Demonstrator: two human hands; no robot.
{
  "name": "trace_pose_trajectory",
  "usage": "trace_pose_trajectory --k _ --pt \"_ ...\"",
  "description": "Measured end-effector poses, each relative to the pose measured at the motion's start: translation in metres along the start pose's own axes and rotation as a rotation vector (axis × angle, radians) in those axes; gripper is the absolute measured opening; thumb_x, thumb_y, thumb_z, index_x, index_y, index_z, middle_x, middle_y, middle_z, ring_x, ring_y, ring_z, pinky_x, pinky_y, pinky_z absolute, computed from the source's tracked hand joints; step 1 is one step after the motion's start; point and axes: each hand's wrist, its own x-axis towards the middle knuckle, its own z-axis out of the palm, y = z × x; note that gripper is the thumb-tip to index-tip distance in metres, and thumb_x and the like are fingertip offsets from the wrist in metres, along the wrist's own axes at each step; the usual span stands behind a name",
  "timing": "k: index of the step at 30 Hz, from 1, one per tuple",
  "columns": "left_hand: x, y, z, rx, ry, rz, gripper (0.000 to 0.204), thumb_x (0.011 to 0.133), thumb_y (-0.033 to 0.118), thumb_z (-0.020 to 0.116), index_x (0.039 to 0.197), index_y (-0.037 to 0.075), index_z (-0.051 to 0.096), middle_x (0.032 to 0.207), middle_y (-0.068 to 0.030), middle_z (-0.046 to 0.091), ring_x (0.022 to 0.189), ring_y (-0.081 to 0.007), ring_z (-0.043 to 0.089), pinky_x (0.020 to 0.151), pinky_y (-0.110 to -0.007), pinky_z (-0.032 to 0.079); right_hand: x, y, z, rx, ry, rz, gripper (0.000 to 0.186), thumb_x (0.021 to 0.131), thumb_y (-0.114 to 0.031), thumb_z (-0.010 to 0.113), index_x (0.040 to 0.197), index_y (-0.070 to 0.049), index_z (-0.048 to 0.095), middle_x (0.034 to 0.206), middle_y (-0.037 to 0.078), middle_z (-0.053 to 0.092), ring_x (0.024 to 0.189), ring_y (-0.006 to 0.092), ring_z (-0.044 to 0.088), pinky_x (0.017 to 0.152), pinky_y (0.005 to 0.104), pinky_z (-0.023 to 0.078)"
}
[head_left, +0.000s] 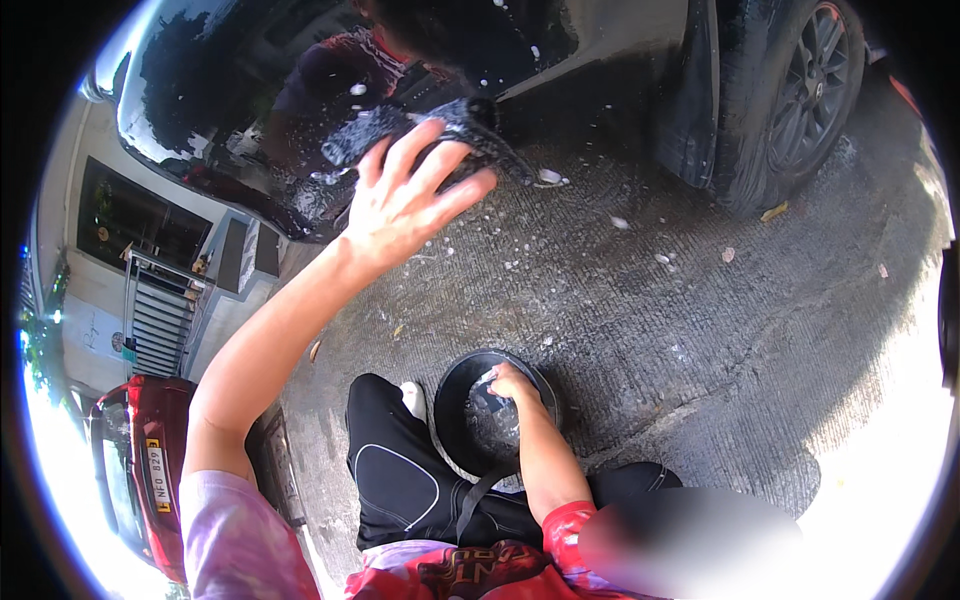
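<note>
Fingers of the left hand lie splayed over a dark cloth at eleven o'clock, against the glossy black car panel. From where I'm standing, the cloth's long axis runs from about nine o'clock across to four, the right end hanging by the panel's lower edge. It looks shaggy, nearly black, a bit bluer on the left, flecked with white suds. Down at seven, a black-trousered leg crowds a round black bucket at six. Its rim rings the right hand, dipped inside; whether those fingers grasp anything, I can't tell. Grooved concrete, spotted with foam, lies open toward three o'clock, bounded by sunlit ground at four and the wheel at two.
</note>
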Motion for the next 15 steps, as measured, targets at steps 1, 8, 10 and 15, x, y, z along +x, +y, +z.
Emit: trace_pose_trajectory --k 1,8,10,15 --pt "0.043 0.011 0.010 -0.027 -0.007 0.069 0.051 0.068 0.017 0.075 0.115 0.032 0.066 0.129 0.0034 0.054 0.136 -0.0246 0.044 0.105 -0.052 0.039 0.002 0.008 -0.006 0.049 0.018 -0.012 0.039 0.080 -0.018 0.084 0.117 -0.011 0.074 0.109 0.017 0.076 0.102 0.0280 0.072 0.088 0.0396 0.055" --pt "0.222 0.011 0.027 -0.124 -0.249 0.603 0.049 0.078 0.026 0.077 0.124 0.015 0.066 0.129 -0.0114 0.060 0.140 -0.0330 0.045 0.117 -0.047 0.031 -0.011 -0.009 -0.005 0.033 0.051 -0.082 0.029 0.079 -0.010 0.077 0.108 -0.010 0.079 0.102 0.019 0.076 0.093 0.0282 0.075 0.082 0.0388 0.057" --pt "0.187 0.016 0.045 -0.036 -0.087 0.519 0.057 0.074 0.039 0.084 0.127 0.022 0.071 0.134 0.0027 0.061 0.133 -0.0180 0.047 0.118 -0.038 0.031 -0.007 -0.007 -0.009 0.020 0.039 -0.064 0.029 0.078 -0.010 0.077 0.107 -0.010 0.080 0.103 0.018 0.076 0.091 0.0265 0.075 0.081 0.0381 0.057" --pt "0.000 -0.009 0.020 0.266 -0.541 0.740 0.032 0.087 0.022 0.065 0.118 0.016 0.069 0.137 0.0004 0.060 0.139 -0.0176 0.046 0.125 -0.039 0.023 0.002 -0.009 -0.002 0.061 -0.005 -0.075 0.029 0.077 -0.010 0.077 0.105 -0.012 0.081 0.100 0.016 0.078 0.091 0.0242 0.075 0.083 0.0380 0.057"
